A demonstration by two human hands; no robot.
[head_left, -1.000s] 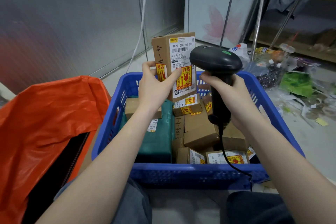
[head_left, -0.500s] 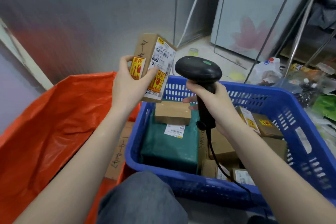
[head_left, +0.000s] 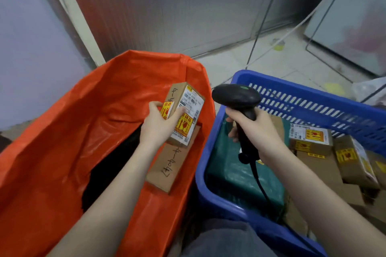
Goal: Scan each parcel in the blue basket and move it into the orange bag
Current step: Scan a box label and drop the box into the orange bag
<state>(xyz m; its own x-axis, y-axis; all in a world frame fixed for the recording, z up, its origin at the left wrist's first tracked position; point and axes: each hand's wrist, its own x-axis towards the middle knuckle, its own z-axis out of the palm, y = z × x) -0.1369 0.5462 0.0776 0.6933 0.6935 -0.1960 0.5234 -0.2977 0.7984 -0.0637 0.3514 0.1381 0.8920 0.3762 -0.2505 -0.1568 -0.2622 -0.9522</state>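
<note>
My left hand (head_left: 159,124) grips a small brown cardboard parcel (head_left: 184,110) with a white label and red-yellow stickers, holding it over the open mouth of the orange bag (head_left: 73,131). Under it, inside the bag, lies a flat brown parcel (head_left: 171,170) with handwriting. My right hand (head_left: 255,131) holds a black barcode scanner (head_left: 237,98) by its handle above the left end of the blue basket (head_left: 313,100). The basket contains a dark green wrapped parcel (head_left: 234,171) and several brown cardboard parcels (head_left: 311,138).
The scanner's black cable (head_left: 263,187) hangs down into the basket. A grey metal wall stands behind the bag, and the tiled floor (head_left: 271,62) lies beyond the basket. My knee (head_left: 225,238) shows at the bottom between bag and basket.
My left hand has carried the small parcel leftward and down, from beside the scanner above the basket to over the orange bag. The view has swung left. My right hand keeps the scanner.
</note>
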